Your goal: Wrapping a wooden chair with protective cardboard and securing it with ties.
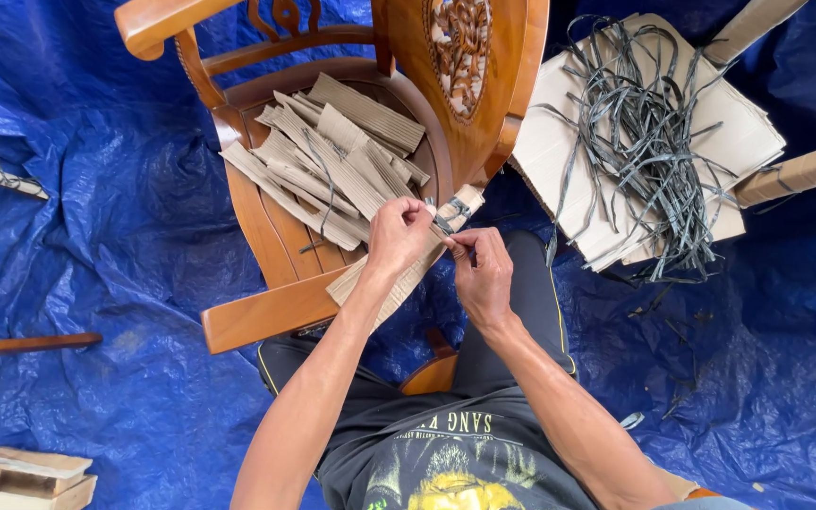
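Gripping a long folded strip of brown corrugated cardboard [406, 272] at centre frame, left hand [397, 236] closed over its upper face, right hand [482, 272] pinching a flat grey plastic strap [448, 217] wrapped round the strip's upper end. Long axis slanting from lower left, near the chair arm, to upper right, toward the carved chair back; both hands clustered at that upper end, touching it, left hand lying along the strip, right hand just beside on the strap. Resting partly on the arm of a carved brown wooden armchair [266, 316], seat heaped with a loose pile of similar cardboard strips [332, 161]. Upper right of frame: tangle of grey plastic straps [644, 123] on stacked flat cardboard sheets [559, 151]. Crumpled blue plastic tarpaulin [96, 236] spread beneath everything; small pale wooden box [25, 477] at lower left corner.
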